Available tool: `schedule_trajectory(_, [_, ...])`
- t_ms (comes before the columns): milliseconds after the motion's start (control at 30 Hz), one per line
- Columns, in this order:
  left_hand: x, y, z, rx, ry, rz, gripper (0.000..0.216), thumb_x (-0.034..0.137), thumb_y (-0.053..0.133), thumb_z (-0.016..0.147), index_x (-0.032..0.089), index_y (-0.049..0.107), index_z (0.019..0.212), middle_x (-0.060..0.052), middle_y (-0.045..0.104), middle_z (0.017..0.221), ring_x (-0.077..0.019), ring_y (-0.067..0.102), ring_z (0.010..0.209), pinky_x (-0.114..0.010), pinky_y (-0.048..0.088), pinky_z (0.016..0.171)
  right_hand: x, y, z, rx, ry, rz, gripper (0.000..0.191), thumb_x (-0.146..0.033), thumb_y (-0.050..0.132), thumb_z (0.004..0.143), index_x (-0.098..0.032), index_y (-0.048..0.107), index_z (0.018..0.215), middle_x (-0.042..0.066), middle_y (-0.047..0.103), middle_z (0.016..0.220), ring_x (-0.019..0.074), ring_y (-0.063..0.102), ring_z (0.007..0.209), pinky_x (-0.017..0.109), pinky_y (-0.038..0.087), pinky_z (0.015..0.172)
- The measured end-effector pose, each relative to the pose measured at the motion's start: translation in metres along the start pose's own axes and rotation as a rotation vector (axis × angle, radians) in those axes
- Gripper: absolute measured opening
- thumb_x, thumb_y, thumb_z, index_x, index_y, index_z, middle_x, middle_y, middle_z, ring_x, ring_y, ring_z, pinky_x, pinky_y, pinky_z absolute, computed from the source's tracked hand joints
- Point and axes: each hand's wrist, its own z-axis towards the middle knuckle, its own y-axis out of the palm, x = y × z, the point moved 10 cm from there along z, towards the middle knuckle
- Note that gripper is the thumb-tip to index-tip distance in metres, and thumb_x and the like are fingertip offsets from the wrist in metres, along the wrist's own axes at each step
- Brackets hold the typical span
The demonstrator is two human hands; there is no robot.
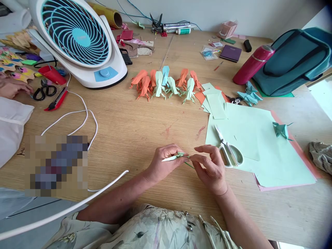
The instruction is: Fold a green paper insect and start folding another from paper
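Observation:
My left hand (164, 159) pinches a small piece of folded pale green paper (169, 158) between thumb and fingers, just above the table. At the paper's right end, my right hand (210, 168) has its thumb and index finger closed on a narrow folded tip; its other fingers are bent and partly raised. A thin green strip slants down below the fingertips. The fingers cover much of the folded piece. White-handled scissors (229, 148) lie just right of my right hand, partly on large pale green sheets (280, 162).
Folded paper figures in orange (144, 86), pale green (190, 89) and blue (165, 74) stand in a row ahead. A white fan (114, 72) stands back left, its cord looping leftward. A red bottle (252, 65) and teal bag (290, 62) stand right. Another person's hand (15, 86) rests far left.

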Motion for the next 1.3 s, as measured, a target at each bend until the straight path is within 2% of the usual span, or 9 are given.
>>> schedule_trajectory(233, [0.007, -0.003, -0.001, 0.043, 0.083, 0.048, 0.005, 0.02, 0.073, 0.085, 0.015, 0.074, 0.085, -0.004, 0.072, 0.079, -0.0123, 0.066, 0.072, -0.022, 0.049, 0.069, 0.006, 0.007, 0.001, -0.044, 0.085, 0.058, 0.023, -0.005, 0.06, 0.088, -0.025, 0.067, 0.098, 0.008, 0.061, 0.109, 0.0227, 0.063, 0.096, 0.042, 0.053, 0.08])
schedule_trajectory(400, [0.014, -0.005, -0.002, 0.053, 0.129, 0.079, 0.006, 0.021, 0.073, 0.086, 0.016, 0.074, 0.088, -0.003, 0.071, 0.08, -0.0122, 0.066, 0.074, -0.022, 0.049, 0.07, 0.012, 0.016, 0.004, -0.137, 0.204, 0.346, 0.021, -0.006, 0.052, 0.093, -0.023, 0.064, 0.099, 0.003, 0.065, 0.087, 0.0175, 0.064, 0.08, 0.032, 0.053, 0.07])
schedule_trajectory(500, [0.014, -0.007, -0.001, 0.051, 0.154, 0.125, 0.006, 0.022, 0.071, 0.087, 0.016, 0.073, 0.087, -0.004, 0.07, 0.08, -0.0127, 0.065, 0.075, -0.023, 0.049, 0.071, 0.022, 0.026, 0.001, -0.263, 0.337, 0.495, 0.015, -0.013, 0.054, 0.095, -0.022, 0.064, 0.101, 0.005, 0.065, 0.093, 0.0182, 0.064, 0.088, 0.033, 0.053, 0.078])
schedule_trajectory(600, [0.017, -0.004, -0.002, 0.006, 0.209, 0.188, 0.008, 0.023, 0.069, 0.089, 0.016, 0.072, 0.089, -0.004, 0.07, 0.082, -0.0133, 0.065, 0.077, -0.024, 0.049, 0.073, 0.03, 0.033, -0.006, -0.359, 0.442, 0.61, 0.011, -0.024, 0.057, 0.096, -0.021, 0.065, 0.104, 0.005, 0.065, 0.097, 0.0187, 0.062, 0.091, 0.034, 0.052, 0.082])
schedule_trajectory(700, [0.023, 0.004, -0.004, -0.066, 0.276, 0.283, 0.012, 0.026, 0.065, 0.092, 0.016, 0.072, 0.089, -0.004, 0.069, 0.08, -0.0136, 0.063, 0.077, -0.024, 0.047, 0.073, 0.043, 0.036, -0.015, -0.376, 0.581, 0.66, 0.011, -0.03, 0.059, 0.096, -0.021, 0.065, 0.097, 0.003, 0.063, 0.088, 0.0159, 0.059, 0.08, 0.03, 0.049, 0.074])
schedule_trajectory(800, [0.031, 0.011, -0.006, -0.118, 0.349, 0.383, 0.015, 0.026, 0.062, 0.094, 0.016, 0.072, 0.09, -0.004, 0.069, 0.079, -0.0133, 0.061, 0.076, -0.025, 0.045, 0.073, 0.047, 0.043, -0.022, -0.414, 0.683, 0.752, 0.011, -0.032, 0.061, 0.095, -0.022, 0.063, 0.098, 0.002, 0.063, 0.087, 0.015, 0.058, 0.079, 0.03, 0.048, 0.074])
schedule_trajectory(1000, [0.033, 0.017, -0.008, -0.18, 0.407, 0.429, 0.013, 0.026, 0.063, 0.095, 0.018, 0.072, 0.092, -0.002, 0.071, 0.083, -0.0124, 0.06, 0.077, -0.026, 0.041, 0.077, 0.046, 0.049, -0.023, -0.468, 0.753, 0.9, 0.012, -0.032, 0.067, 0.091, -0.022, 0.063, 0.096, 0.001, 0.061, 0.084, 0.0137, 0.054, 0.077, 0.028, 0.043, 0.069])
schedule_trajectory(1300, [0.031, 0.022, -0.009, -0.247, 0.398, 0.286, 0.011, 0.027, 0.065, 0.093, 0.017, 0.071, 0.093, -0.003, 0.07, 0.084, -0.0128, 0.061, 0.078, -0.025, 0.044, 0.077, 0.041, 0.057, -0.029, -0.555, 0.858, 1.143, 0.019, -0.031, 0.074, 0.086, -0.019, 0.064, 0.097, -0.001, 0.06, 0.08, 0.011, 0.053, 0.073, 0.026, 0.039, 0.066])
